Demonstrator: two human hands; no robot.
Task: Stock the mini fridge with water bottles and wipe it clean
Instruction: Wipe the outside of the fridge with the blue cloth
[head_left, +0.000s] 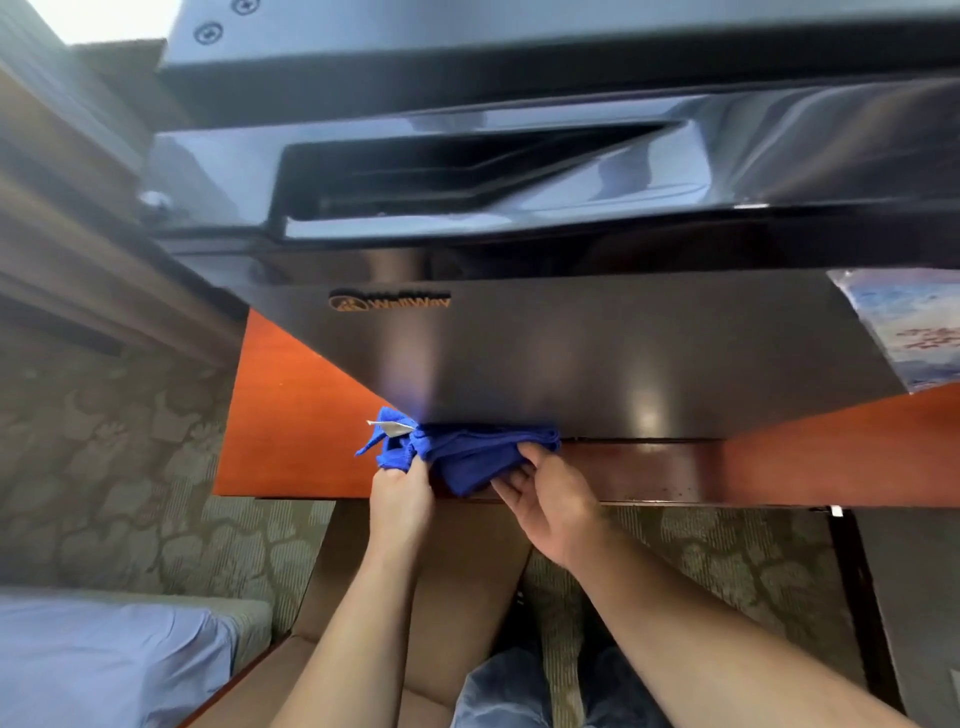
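The black mini fridge (597, 353) fills the upper half of the head view, its door shut, a gold logo near the top left and a recessed handle above. A blue cloth (467, 449) is bunched against the door's bottom edge. My left hand (402, 493) pinches the cloth's left end, where a white tag sticks out. My right hand (550, 499) holds the cloth's right part from below, fingers curled around it. No water bottles are in sight.
The fridge sits inside an orange-brown wooden cabinet (296, 415). A printed card (914, 332) is stuck at the door's right edge. Patterned carpet (114, 467) lies below, a brown cardboard box (426, 597) sits under my arms, and a bed corner (104, 660) shows at lower left.
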